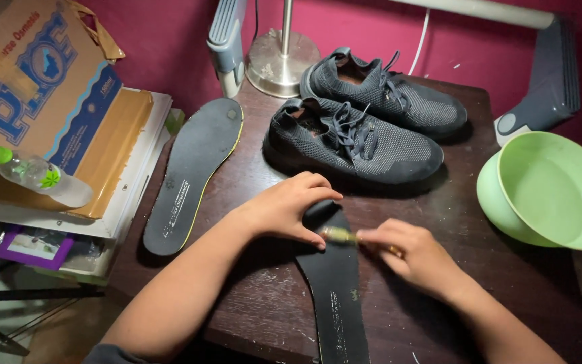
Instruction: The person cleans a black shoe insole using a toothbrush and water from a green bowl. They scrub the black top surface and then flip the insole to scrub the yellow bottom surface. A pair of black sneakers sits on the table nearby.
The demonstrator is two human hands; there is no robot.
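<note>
A dark insole (335, 290) lies lengthwise on the dark wooden table (250, 296) in front of me. My left hand (284, 205) presses down on its far end, fingers curled over it. My right hand (412, 253) grips a small brush (341, 235) with a yellowish handle, its head touching the insole next to my left fingers. A second insole (193, 172) with a yellow edge lies to the left. Two dark grey knit shoes (351, 138) (389, 94) with laces stand side by side behind my hands.
A green bowl (550, 192) sits at the right. A lamp base (281, 61) stands at the back by the magenta wall. Left of the table are a cardboard box (35, 81), a plastic bottle (38, 176) with a green cap, and stacked flat items.
</note>
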